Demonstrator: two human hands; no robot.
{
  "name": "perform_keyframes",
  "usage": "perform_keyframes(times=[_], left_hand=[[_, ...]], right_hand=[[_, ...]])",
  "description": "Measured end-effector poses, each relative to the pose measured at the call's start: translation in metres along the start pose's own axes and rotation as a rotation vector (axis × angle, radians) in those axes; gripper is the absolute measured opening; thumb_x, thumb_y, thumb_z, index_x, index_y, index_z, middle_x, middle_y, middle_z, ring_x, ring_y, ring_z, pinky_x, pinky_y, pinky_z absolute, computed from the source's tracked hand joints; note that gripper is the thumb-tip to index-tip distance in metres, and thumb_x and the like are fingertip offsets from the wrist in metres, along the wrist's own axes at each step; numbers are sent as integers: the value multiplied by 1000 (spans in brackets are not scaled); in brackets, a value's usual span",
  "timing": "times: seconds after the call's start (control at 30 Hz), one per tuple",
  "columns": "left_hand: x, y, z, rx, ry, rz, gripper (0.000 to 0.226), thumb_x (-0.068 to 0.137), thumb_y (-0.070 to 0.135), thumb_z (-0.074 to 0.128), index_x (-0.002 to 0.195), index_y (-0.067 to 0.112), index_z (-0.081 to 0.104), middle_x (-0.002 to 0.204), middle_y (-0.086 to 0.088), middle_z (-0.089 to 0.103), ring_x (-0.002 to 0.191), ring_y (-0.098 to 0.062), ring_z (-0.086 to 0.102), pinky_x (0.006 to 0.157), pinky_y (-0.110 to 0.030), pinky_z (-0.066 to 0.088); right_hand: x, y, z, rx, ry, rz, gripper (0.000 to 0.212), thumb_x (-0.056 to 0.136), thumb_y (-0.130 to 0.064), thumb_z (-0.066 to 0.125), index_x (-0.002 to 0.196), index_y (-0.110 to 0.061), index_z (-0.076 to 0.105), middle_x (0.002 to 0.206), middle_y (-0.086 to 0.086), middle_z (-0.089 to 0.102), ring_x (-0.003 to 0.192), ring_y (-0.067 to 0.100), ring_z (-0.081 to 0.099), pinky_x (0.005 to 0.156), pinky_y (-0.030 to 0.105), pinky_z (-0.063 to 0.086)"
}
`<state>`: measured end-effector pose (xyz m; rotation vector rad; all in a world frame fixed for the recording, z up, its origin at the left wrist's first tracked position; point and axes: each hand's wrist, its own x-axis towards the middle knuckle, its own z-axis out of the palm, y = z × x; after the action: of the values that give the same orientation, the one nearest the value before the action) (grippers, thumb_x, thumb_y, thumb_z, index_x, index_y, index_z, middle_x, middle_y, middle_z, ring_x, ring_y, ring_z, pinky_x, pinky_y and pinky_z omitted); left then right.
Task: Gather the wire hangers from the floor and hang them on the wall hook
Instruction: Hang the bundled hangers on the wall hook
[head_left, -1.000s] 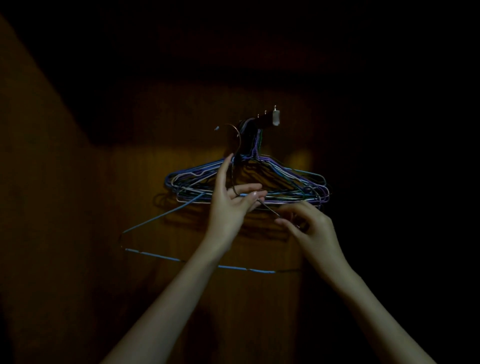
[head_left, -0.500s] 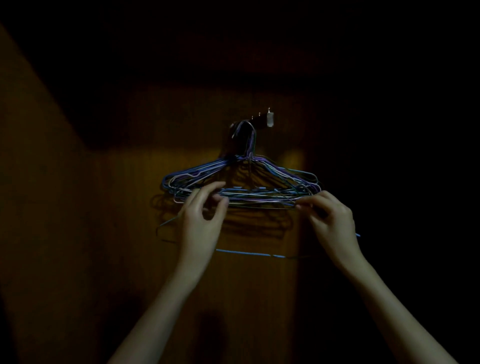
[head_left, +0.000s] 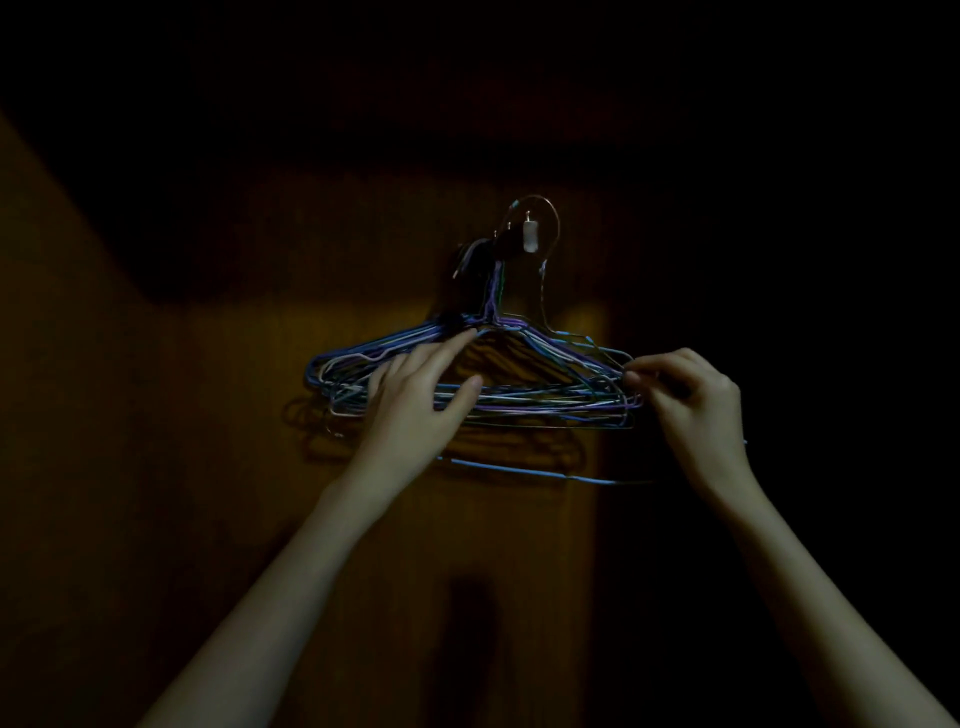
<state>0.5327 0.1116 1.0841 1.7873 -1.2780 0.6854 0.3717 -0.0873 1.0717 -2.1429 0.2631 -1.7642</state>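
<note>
- The wall hook (head_left: 530, 240), a pale peg on the dim wooden wall (head_left: 218, 415), is taken as the landmark; places are given from it.
- Below and left of the hook, the left hand (head_left: 415, 400) is laid with spread, nearly straight fingers across the bundle of wire hangers (head_left: 540, 400); nothing is clasped (it looks like a steadying press, though the gloom hides detail).
- Directly beneath the hook and a little left, the bundle's gathered necks are already hung, so most of the task is judged done.
- 1 loose hanger (head_left: 540, 470) is being added: its curved top is seen looped around the hook, not yet seated, while its blue lower bar hangs under the bundle.
- Below and right of the hook, the right hand (head_left: 691, 400) is curled, its fingertips pinching wire at the right corner; whether only the loose hanger is pinched cannot be told.
- To finish well, the loose hanger should be lowered until its loop rests on the peg, with the bundle kept pressed flat so no neck is knocked off.
- Release is best made only once the wire's weight is felt on the hook.
</note>
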Motion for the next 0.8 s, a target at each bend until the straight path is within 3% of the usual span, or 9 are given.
perform_keyframes(times=[0.27, 0.4, 0.67, 0.8], left_hand=[[28, -20, 20, 56, 14, -84, 46, 97, 37, 44, 141, 36, 35, 144, 7, 42, 134, -14, 31, 110, -36, 12], [37, -33, 30, 82, 18, -128, 46, 97, 36, 44, 142, 31, 35, 145, 6, 40, 136, -16, 30, 112, -36, 12], [52, -54, 46, 192, 10, -175, 47, 98, 35, 43, 143, 26, 36, 144, 4, 40, 135, -17, 31, 111, -39, 15], [51, -65, 54, 261, 12, -174, 44, 96, 33, 44, 139, 27, 42, 140, 7, 42, 131, -14, 33, 109, -38, 16]], right_hand=[[32, 29, 36, -25, -26, 47, 7, 82, -16, 69, 87, -13, 73, 87, -3, 63, 85, 17, 62, 75, 40, 51], [44, 40, 57, -52, -36, 62, 7, 82, -21, 69, 87, -18, 72, 86, -10, 60, 82, 10, 59, 71, 35, 49], [59, 59, 86, -37, -97, 117, 6, 82, -20, 69, 87, -21, 72, 92, -4, 65, 83, 7, 56, 64, 18, 38], [59, 68, 96, -4, -134, 136, 5, 81, -17, 70, 82, -22, 70, 92, -5, 64, 87, 13, 58, 71, 32, 47]])
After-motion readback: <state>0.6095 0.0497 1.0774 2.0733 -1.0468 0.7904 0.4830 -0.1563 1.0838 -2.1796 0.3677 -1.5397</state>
